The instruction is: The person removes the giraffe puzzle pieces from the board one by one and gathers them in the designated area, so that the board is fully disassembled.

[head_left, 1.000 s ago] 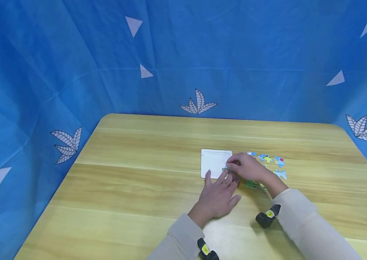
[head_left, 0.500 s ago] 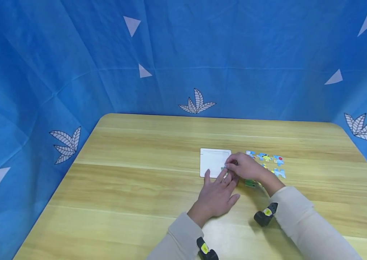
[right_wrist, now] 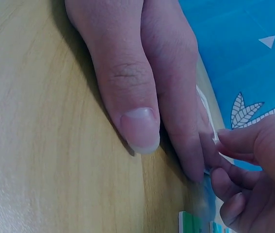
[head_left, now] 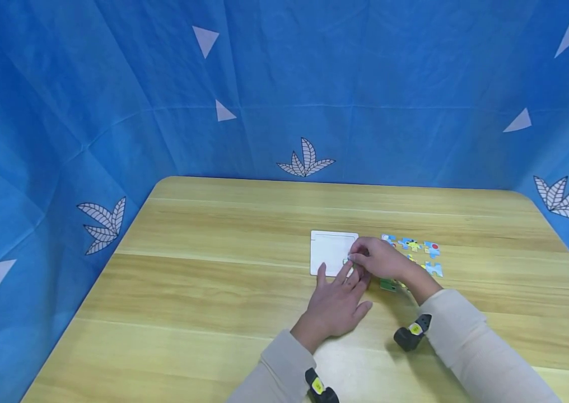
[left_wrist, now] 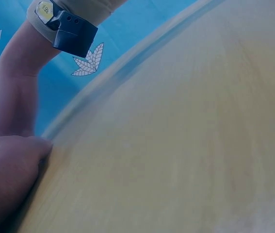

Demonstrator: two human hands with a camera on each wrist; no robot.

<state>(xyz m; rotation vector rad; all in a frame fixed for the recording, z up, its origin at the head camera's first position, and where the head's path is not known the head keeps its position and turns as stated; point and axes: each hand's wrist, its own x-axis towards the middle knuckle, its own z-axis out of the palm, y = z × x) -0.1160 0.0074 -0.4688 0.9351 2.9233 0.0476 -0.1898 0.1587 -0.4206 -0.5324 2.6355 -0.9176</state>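
A white puzzle tray (head_left: 330,246) lies flat on the table in the head view. My left hand (head_left: 337,308) rests at its near edge with fingers spread, the fingertips on the tray's lower right part. Just above those fingertips my right hand (head_left: 382,260) pinches a small puzzle piece (head_left: 345,261) between thumb and index finger over the tray's right side. Only a bit of the piece shows; the fingers cover the rest. The right wrist view shows the left thumb (right_wrist: 127,97) close up, with the right hand's curled fingers beyond it.
Right of the tray, partly behind my right hand, lie several loose puzzle pieces, among them a blue one with a red dot (head_left: 432,248), a light blue one (head_left: 434,269) and a green one (head_left: 387,285). A blue patterned cloth (head_left: 390,84) hangs behind the wooden table (head_left: 204,291).
Both hands stay almost in place. At the right fingertips, less green of the puzzle piece shows now than a second ago. The whole view has shifted very slightly.
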